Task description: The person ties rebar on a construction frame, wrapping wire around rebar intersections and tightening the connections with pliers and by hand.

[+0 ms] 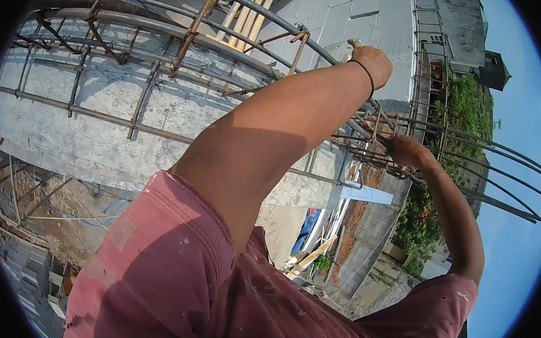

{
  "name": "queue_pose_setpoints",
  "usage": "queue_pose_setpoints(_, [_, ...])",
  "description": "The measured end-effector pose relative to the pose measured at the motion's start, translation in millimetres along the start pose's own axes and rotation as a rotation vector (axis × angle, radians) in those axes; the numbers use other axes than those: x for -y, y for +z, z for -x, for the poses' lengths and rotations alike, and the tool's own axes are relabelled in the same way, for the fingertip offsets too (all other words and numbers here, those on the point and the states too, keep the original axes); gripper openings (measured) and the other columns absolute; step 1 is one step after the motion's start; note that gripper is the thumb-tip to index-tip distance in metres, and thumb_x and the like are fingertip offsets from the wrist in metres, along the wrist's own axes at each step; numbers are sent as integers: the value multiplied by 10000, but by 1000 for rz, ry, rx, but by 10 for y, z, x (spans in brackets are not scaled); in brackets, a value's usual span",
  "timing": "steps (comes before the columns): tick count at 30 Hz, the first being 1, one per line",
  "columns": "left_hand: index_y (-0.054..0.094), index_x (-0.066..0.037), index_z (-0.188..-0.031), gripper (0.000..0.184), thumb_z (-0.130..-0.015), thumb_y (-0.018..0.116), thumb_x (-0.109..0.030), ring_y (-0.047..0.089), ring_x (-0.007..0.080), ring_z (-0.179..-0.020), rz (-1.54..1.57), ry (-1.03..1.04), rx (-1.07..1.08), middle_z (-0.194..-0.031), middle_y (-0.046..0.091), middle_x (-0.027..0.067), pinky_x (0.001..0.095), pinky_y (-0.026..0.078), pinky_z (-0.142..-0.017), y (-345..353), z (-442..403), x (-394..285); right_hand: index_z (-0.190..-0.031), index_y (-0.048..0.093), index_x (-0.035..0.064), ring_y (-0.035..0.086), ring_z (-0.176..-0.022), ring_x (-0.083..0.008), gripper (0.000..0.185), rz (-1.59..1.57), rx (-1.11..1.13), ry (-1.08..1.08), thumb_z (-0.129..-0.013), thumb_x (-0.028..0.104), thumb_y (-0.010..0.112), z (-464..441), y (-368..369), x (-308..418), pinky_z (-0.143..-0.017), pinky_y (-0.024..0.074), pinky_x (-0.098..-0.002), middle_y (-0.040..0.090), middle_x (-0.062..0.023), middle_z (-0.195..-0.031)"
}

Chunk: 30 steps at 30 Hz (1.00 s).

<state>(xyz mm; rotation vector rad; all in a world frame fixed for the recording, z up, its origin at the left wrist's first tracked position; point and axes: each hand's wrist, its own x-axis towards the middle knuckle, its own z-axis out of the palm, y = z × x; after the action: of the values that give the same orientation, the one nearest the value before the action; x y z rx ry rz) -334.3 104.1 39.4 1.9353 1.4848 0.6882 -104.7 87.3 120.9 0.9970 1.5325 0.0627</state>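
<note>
My left hand, a dark band at its wrist, is closed above the rebar cage. A small pale end sticks out by its fingers; what it belongs to is unclear. Just beside this hand runs a long steel bar of the cage. My right hand is closed around the bars where several rebars meet, farther along the cage. Its fingertips are partly hidden. Thin rusty stirrups cross the long bars, tied at the joints.
A grey concrete slab edge lies under the cage. Grey panels and bamboo poles are at the top. Long bars jut toward the sky at right. Far below are rubble ground and a brick wall.
</note>
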Motion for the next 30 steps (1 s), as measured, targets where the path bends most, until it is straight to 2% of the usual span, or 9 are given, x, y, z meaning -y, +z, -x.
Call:
queue_pose_setpoints(5, [782, -70, -1036, 282, -777, 709, 14, 621, 386, -1218, 2, 0, 34, -1235, 690, 195, 712, 288, -1116, -30, -14, -4, -961, 722, -72, 724, -893, -378, 234, 30, -78, -33, -858, 63, 562, -21, 103, -58, -792, 573, -438, 717, -262, -933])
queue_pose_setpoints(8, [782, -62, -1035, 296, -755, 725, 17, 602, 411, -1234, 18, -5, 43, -1233, 685, 215, 728, 260, -1128, -40, -6, -8, -1003, 704, -85, 731, -886, -361, 246, -40, -69, -92, -868, 54, 552, 6, 54, -29, -718, 599, -439, 716, -260, -971])
queue_pose_setpoints(11, [780, -54, -1034, 300, -748, 728, 20, 602, 422, -1228, 15, -7, 6, -1232, 683, 220, 744, 229, -1135, -18, -5, -3, -1051, 678, -87, 733, -881, -345, 262, -141, 66, 127, -887, 46, 523, 223, -223, 254, -616, 627, -424, 710, -245, -1007])
queue_pose_setpoints(14, [781, -49, -1024, 289, -748, 730, 17, 602, 422, -1228, 36, -2, 22, -1223, 685, 221, 746, 214, -1139, -48, 2, 2, -1094, 646, -80, 730, -881, -339, 276, -160, 84, 113, -900, 56, 503, 160, -187, 206, -540, 636, -416, 698, -226, -1039])
queue_pose_setpoints(17, [785, -49, -1008, 270, -748, 738, 7, 601, 422, -1230, 42, 7, 26, -1213, 690, 217, 748, 208, -1138, -13, -12, -1, -1104, 627, -76, 727, -867, -337, 275, -255, 119, 185, -887, 46, 511, 188, -183, 214, -565, 643, -436, 690, -219, -1025])
queue_pose_setpoints(19, [789, -54, -1003, 255, -756, 742, -11, 596, 419, -1239, 59, 7, -27, -1213, 690, 216, 745, 191, -1143, 28, -43, 1, -1126, 607, -65, 724, -856, -316, 294, -597, 184, 304, -861, 24, 516, 278, -212, 235, -569, 639, -454, 684, -203, -1012])
queue_pose_setpoints(23, [788, -63, -1022, 255, -776, 733, -26, 586, 418, -1254, 86, 10, 18, -1223, 689, 210, 739, 172, -1150, -11, -39, -12, -1153, 600, -50, 720, -836, -301, 325, -368, 181, 262, -848, 28, 520, 248, -226, 254, -591, 635, -444, 678, -213, -1011])
queue_pose_setpoints(29, [793, -109, -1065, 282, -807, 708, -32, 572, 429, -1266, 21, -18, -34, -1220, 700, 169, 772, 127, -1132, 133, -154, -34, -1246, 586, -29, 743, -871, -326, 431, -454, 250, 315, -824, 49, 554, 91, -190, 214, -629, 630, -429, 675, -243, -1034])
queue_pose_setpoints(30, [756, -83, -1149, 301, -860, 674, -67, 572, 436, -1255, 24, 3, -3, -1265, 672, 183, 769, 124, -1126, 103, -135, -26, -1250, 584, -37, 747, -871, -334, 434, -423, 277, 339, -824, 40, 553, 42, -193, 209, -629, 631, -441, 674, -243, -1048])
